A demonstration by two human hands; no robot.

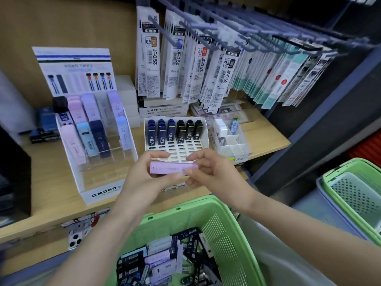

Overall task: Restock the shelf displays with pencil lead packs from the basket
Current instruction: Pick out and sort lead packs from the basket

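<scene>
Sideways, its long axis level, the flat lilac plastic lead pack [172,167] lay pinched between left hand [144,178] and right hand [208,172].

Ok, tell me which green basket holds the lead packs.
The near basket at bottom centre, heaped with packs; the far basket at right shows only another basket nested inside.

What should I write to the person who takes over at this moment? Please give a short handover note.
Hands: the left hand and right hand both hold one lilac pack, sideways, above the shelf edge.
Things: the basket below holds many packs.
Done: the MONO display is partly filled; the white tray has dark packs in its back cells only.
Left: place this pack, probably in the MONO display beside the other pastel ones, then empty the basket.
</scene>
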